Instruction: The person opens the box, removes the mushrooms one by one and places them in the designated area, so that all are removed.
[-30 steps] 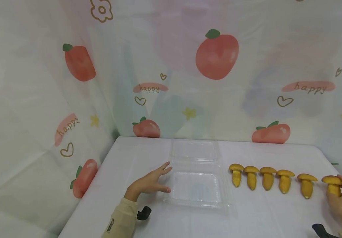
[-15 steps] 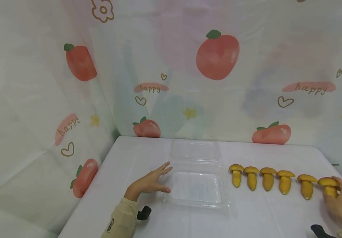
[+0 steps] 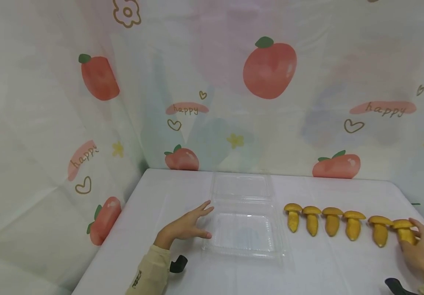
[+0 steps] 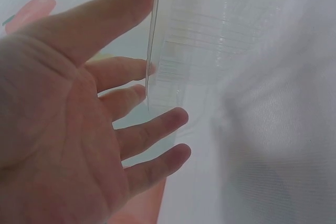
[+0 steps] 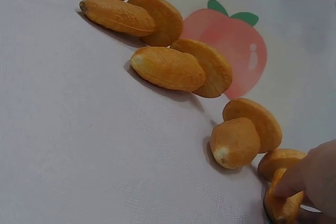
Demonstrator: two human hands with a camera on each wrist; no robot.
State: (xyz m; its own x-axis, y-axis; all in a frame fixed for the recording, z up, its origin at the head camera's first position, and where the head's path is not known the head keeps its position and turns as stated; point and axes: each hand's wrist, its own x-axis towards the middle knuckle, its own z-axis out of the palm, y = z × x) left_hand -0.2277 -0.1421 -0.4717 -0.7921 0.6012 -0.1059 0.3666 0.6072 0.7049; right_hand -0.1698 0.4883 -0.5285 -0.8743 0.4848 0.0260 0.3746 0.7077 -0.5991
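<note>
Several yellow-brown toy mushrooms lie in a row on the right of the table, caps toward the back. My right hand point(image 3: 422, 250) holds the rightmost mushroom point(image 3: 405, 231) by its stem, with its cap against the neighbouring mushroom point(image 3: 380, 231). In the right wrist view, my thumb lies over the stem of this held mushroom point(image 5: 281, 203). A clear plastic clamshell box point(image 3: 243, 233) lies open left of the row. My left hand point(image 3: 186, 224) is at its left side, fingers spread and fairly straight. The left wrist view shows the fingertips beside the box's clear edge point(image 4: 152, 51).
The box's lid point(image 3: 242, 186) is folded back toward the printed fabric wall point(image 3: 226, 82). A white cloth point(image 3: 256, 274) covers the table. Black straps or mounts show at both wrists, the left one point(image 3: 178, 264) near the box's front left.
My right hand has slid the rightmost mushroom left, closing the gap to its neighbour. The left hand and the box stay where they were.
</note>
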